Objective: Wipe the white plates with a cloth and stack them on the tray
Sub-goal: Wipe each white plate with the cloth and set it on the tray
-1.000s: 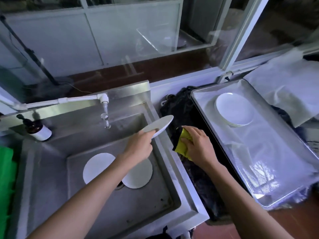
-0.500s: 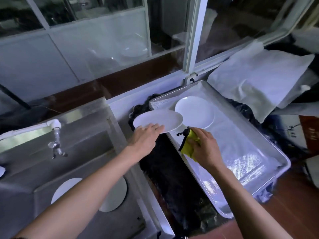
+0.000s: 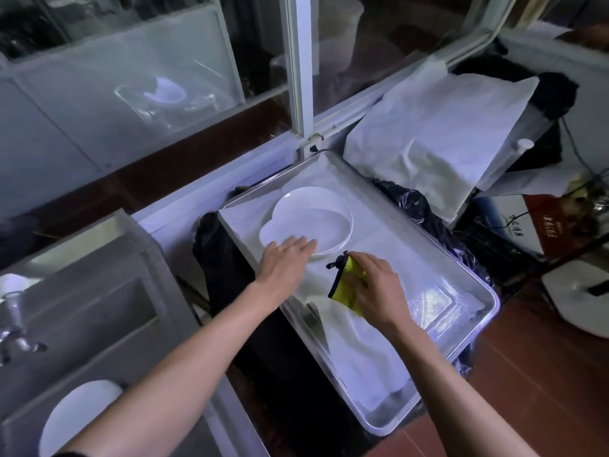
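resting on the near edge of a white plate (image 3: 296,227), the left hand (image 3: 286,262) lay with fingers straight and spread, easing it down onto the stack of plates (image 3: 333,206) at the far left of the tray (image 3: 474,288). the right hand (image 3: 375,288), just right of it, was curled round a yellow cloth (image 3: 346,288) above the tray's liner. another plate (image 3: 79,413) sat in the sink (image 3: 99,291) at near left. the plates looked stiff, smooth, light and breakable, likely slippery if damp; the rim seemed the safest place to hold, thumb above and fingers beneath.
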